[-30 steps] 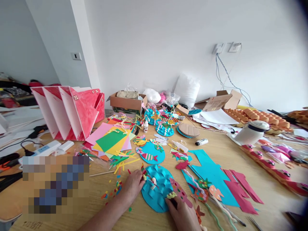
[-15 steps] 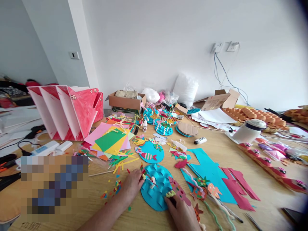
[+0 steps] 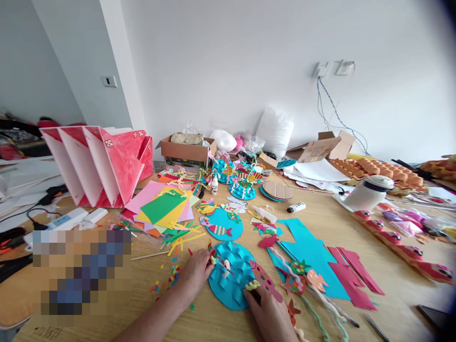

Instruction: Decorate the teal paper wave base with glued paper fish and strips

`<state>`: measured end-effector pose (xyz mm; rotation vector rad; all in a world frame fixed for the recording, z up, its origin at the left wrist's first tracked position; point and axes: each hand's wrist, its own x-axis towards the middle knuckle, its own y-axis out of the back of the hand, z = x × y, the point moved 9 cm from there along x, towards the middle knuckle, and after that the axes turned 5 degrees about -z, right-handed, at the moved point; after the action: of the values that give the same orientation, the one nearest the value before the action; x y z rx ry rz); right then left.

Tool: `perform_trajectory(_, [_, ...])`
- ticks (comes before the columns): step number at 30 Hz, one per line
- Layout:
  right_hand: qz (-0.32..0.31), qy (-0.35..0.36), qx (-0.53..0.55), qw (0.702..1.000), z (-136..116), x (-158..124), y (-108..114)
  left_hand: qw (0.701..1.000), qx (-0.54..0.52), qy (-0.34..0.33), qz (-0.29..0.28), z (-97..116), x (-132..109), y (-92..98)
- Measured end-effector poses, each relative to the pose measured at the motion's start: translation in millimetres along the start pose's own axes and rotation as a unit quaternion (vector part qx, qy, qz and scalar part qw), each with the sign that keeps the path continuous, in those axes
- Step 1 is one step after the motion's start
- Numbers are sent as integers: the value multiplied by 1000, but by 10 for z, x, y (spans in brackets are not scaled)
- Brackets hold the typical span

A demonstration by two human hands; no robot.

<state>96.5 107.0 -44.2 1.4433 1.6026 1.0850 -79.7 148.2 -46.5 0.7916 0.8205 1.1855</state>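
A blue round paper piece (image 3: pixel 231 280) with cut wave flaps lies on the wooden table in front of me. My left hand (image 3: pixel 194 275) rests at its left edge, fingers pinched on small coloured paper bits there. My right hand (image 3: pixel 269 316) is at its lower right edge, fingertips closed on a small yellow wavy piece (image 3: pixel 252 286). A pink spotted paper fish (image 3: pixel 265 281) lies beside that hand on the blue piece.
Another blue disc with paper fish (image 3: pixel 221 225) lies just beyond. Coloured paper sheets (image 3: pixel 164 206) and strips sit to the left, blue and red cutouts (image 3: pixel 313 251) to the right. Glue bottles (image 3: pixel 265 216), cardboard boxes (image 3: pixel 187 149), a red-and-white folded board (image 3: pixel 96 164) and egg trays (image 3: pixel 377 172) stand farther back.
Both hands stay in almost the same place on the blue piece. The view has shifted slightly.
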Motion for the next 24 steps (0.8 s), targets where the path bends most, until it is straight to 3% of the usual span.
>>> perform_trajectory(24, [-44, -1, 16, 999, -77, 9, 75, 1000, -2, -1, 3, -8, -7, -15])
